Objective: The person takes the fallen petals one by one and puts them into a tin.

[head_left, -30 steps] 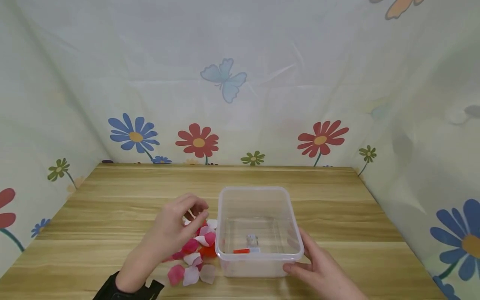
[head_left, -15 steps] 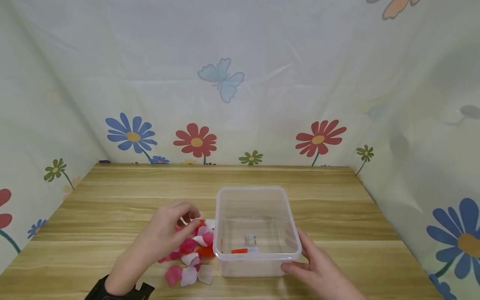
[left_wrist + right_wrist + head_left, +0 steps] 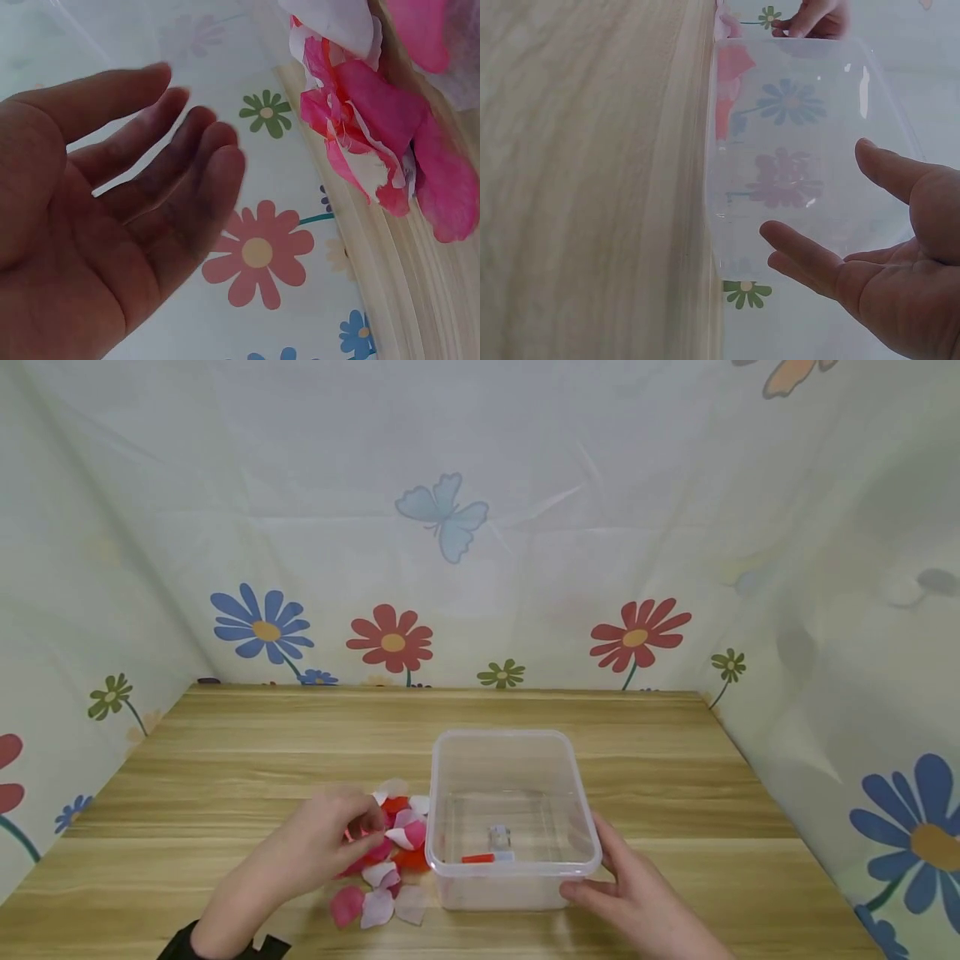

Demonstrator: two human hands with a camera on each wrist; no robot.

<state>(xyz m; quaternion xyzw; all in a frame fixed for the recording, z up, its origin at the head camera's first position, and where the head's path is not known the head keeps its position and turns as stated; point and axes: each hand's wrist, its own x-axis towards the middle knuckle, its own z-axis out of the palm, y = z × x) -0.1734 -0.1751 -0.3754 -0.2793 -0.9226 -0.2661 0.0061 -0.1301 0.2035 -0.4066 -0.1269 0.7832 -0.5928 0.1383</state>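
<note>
My left hand [image 3: 327, 839] hovers over the left side of a pile of cloth flower petals [image 3: 378, 906], pink, white and red. In the left wrist view its fingers [image 3: 225, 169] bend loosely, thumb apart from them, with nothing between. Crumpled petals [image 3: 375, 112] show right of those fingertips. A clear square plastic box [image 3: 517, 889] stands open-topped beside the pile. At its near right corner rests my right hand [image 3: 626, 889], thumb on the front wall and fingers along the right side. The right wrist view shows these fingers [image 3: 802, 251] spread and fairly straight against the box.
Through the box a small red strip [image 3: 477, 859] and a pale printed patch [image 3: 499, 837] are visible at the bottom. Wood-grain table [image 3: 247, 760] lies under everything. A flower-print cloth [image 3: 517, 568] walls it in at the back and both sides.
My left hand has moved left and toward me, off the far part of the petal pile, uncovering petals there. My right hand stays at the box corner.
</note>
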